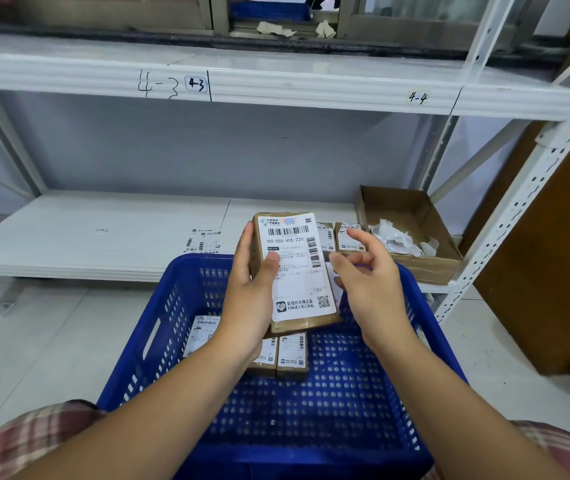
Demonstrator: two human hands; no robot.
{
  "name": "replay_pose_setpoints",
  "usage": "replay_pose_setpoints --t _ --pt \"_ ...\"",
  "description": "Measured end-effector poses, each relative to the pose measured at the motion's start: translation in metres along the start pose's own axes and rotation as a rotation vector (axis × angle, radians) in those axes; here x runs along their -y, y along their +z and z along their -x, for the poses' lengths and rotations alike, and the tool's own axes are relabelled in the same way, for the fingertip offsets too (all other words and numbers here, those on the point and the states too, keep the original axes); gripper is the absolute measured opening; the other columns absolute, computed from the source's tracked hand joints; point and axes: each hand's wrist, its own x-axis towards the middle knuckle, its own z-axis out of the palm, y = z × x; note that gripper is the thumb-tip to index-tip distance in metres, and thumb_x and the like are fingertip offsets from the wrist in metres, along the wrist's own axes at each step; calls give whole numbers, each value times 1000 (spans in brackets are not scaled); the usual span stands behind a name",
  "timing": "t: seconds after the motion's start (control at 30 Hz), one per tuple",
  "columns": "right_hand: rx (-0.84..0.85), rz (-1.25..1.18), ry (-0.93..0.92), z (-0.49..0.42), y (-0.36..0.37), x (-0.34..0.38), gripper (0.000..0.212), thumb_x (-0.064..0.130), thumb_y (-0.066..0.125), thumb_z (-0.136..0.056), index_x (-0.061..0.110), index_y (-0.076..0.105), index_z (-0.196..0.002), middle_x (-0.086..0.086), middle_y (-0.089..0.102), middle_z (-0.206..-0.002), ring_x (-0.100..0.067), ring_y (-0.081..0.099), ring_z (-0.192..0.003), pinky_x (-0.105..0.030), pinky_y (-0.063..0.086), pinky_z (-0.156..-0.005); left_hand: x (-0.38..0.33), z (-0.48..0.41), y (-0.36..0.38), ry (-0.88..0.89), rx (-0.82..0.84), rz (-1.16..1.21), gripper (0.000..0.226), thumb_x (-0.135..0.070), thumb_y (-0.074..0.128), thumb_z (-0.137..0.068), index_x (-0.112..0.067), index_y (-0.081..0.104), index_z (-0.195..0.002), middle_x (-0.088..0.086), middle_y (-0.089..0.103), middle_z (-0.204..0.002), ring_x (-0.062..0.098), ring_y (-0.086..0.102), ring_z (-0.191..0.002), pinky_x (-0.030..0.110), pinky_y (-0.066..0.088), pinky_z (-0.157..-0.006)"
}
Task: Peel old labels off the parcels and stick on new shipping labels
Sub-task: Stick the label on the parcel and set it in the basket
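A small brown parcel point(314, 320) with a white shipping label point(297, 271) across its face is held up above the blue basket point(425, 313). My left hand point(249, 292) grips its left side, thumb lying on the label. My right hand point(370, 282) hovers just right of the parcel with relaxed, slightly bent fingers and holds nothing. Three more labelled parcels point(292, 355) lie in the basket. Two others point(340, 237) stand on the shelf behind. A sheet of labels point(204, 241) lies flat on the shelf.
An open cardboard box point(411, 216) with crumpled white paper point(397, 239) sits at the right end of the white shelf point(86, 233). A shelf upright point(518, 209) slants at the right, a brown panel beyond it. The basket rests in front of my knees.
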Motion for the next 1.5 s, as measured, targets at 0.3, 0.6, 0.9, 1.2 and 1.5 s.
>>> replay_pose_setpoints --t 0.3,0.6,0.9,1.2,1.5 --pt "318 145 -142 2 -2 5 31 21 64 -92 51 70 -85 14 23 -154 -5 23 -141 -40 40 -111 -2 5 2 -82 69 70 45 -15 43 -100 -51 47 -125 -9 67 -119 15 67 -101 45 54 -85" --pt "317 -186 62 0 1 6 45 4 57 -95 45 72 -99 -1 55 -137 -23 57 -124 -29 60 -77 -2 7 2 -132 131 119 44 -14 41 -100 -47 49 -127 -9 70 -111 18 68 -101 42 57 -79" --pt "538 -101 77 -3 -7 9 48 10 56 -96 54 55 -114 16 58 -129 -12 66 -108 -29 59 -80 -2 2 -2 -143 70 156 44 -15 40 -101 -45 47 -131 -10 71 -107 16 70 -94 37 59 -68" --pt "853 65 87 -3 -21 13 71 10 75 -83 64 47 -119 18 44 -144 -11 61 -118 -39 53 -98 -12 -5 -16 -150 76 167 43 -18 43 -99 -46 47 -132 -4 69 -114 20 68 -99 47 58 -75" --pt "583 -218 137 -3 -28 9 52 0 66 -86 43 66 -114 10 58 -132 -19 65 -114 -37 58 -86 -16 -15 -35 -297 588 80 102 -9 81 -68 -57 26 -139 7 57 -134 31 55 -121 45 52 -90"
